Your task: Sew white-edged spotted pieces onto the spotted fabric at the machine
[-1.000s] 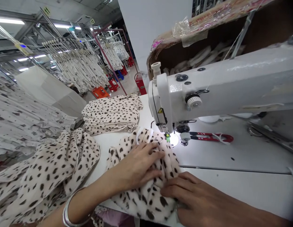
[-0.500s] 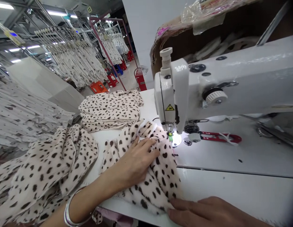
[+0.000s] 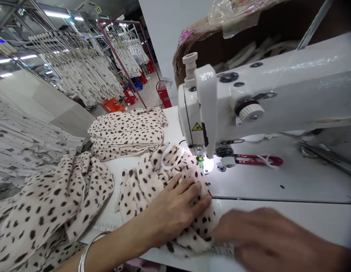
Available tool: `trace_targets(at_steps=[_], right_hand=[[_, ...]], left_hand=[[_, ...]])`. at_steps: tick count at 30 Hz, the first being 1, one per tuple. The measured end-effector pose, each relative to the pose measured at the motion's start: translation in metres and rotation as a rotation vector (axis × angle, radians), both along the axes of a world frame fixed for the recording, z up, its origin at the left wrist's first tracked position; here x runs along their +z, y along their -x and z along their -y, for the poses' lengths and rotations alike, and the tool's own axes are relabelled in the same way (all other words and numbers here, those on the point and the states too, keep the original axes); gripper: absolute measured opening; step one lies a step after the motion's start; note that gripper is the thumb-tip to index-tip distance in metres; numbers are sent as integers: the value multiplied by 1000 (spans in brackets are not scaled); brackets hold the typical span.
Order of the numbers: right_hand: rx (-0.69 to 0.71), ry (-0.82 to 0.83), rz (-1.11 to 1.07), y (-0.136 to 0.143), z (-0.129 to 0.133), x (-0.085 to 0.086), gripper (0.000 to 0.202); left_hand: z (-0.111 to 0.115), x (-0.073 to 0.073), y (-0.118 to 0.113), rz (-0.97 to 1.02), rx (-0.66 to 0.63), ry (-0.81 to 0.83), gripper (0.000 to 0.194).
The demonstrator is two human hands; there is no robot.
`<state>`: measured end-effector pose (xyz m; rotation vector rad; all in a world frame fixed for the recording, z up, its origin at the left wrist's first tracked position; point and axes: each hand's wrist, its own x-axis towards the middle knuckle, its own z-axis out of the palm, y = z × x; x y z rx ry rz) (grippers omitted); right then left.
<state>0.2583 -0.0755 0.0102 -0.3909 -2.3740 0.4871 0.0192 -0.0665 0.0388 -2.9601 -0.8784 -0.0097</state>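
Observation:
A cream fabric piece with dark spots (image 3: 153,177) lies bunched on the white sewing table (image 3: 277,189), its far edge under the presser foot (image 3: 200,161) of the white sewing machine (image 3: 249,102). My left hand (image 3: 175,207) rests flat on the fabric just in front of the needle, fingers spread, a silver bangle on the wrist. My right hand (image 3: 263,238) is blurred and lies at the fabric's near right edge on the table; whether it pinches the cloth cannot be told.
A folded stack of the same spotted fabric (image 3: 127,132) sits behind. More spotted cloth (image 3: 51,204) drapes at the left. Red-handled snips (image 3: 257,161) lie right of the needle. A cardboard box (image 3: 249,30) stands behind the machine. Racks of hanging garments (image 3: 79,71) fill the background.
My left hand slid nearer along the fabric, gathering it. My right hand moved up and left toward the fabric's edge and is now blurred. The view shifted slightly.

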Motion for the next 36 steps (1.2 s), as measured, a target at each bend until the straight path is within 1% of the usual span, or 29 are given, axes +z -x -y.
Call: trace_targets(at_steps=[1, 3, 5, 6, 7, 9, 10, 12, 14, 17, 20, 22, 25, 29, 32, 34, 36], right_hand=[[-87, -8, -54, -6, -9, 3, 25], [-322, 18, -116, -16, -28, 8, 16], [-536, 59, -44, -22, -43, 8, 16], [-601, 80, 21, -23, -49, 6, 18], [-638, 100, 83, -22, -52, 4, 20], [-624, 107, 151, -19, -54, 0, 23], [-602, 98, 164, -17, -53, -2, 25], [-569, 63, 164, -13, -49, -5, 28], [-575, 49, 166, -10, -47, -7, 29], [-599, 128, 158, -9, -47, -7, 25], [-596, 264, 125, -10, -52, -8, 22], [-593, 319, 105, -10, -54, -8, 22], [-576, 360, 90, -10, -54, -9, 25], [-546, 360, 92, -8, -51, -9, 23], [-574, 377, 72, -8, -50, -8, 24], [-618, 446, 15, -8, -51, -8, 26], [-643, 562, -61, -6, -52, -9, 30]], left_hand=[[0, 0, 0, 3, -1, -3, 31], [2, 2, -1, 20, -4, -1, 29], [9, 7, -4, 37, -6, 21, 27], [14, 8, -6, 50, -4, 42, 26], [21, 9, -7, 65, 0, 67, 25], [36, 6, -10, 123, 18, 106, 28], [44, 3, -11, 162, 28, 107, 35], [57, -5, -12, 220, 37, 57, 52], [63, -12, -13, 240, 40, -23, 57], [62, -17, -16, 230, 17, -95, 50], [57, -17, -21, 227, -14, -138, 34], [58, -17, -22, 253, -10, -191, 25], [64, -19, -20, 248, -4, -255, 23], [73, -23, -15, 226, -21, -234, 25], [76, -26, -14, 229, -24, -218, 25], [74, -23, -13, 264, -20, -208, 22], [66, -13, -11, 368, 18, -180, 19]])
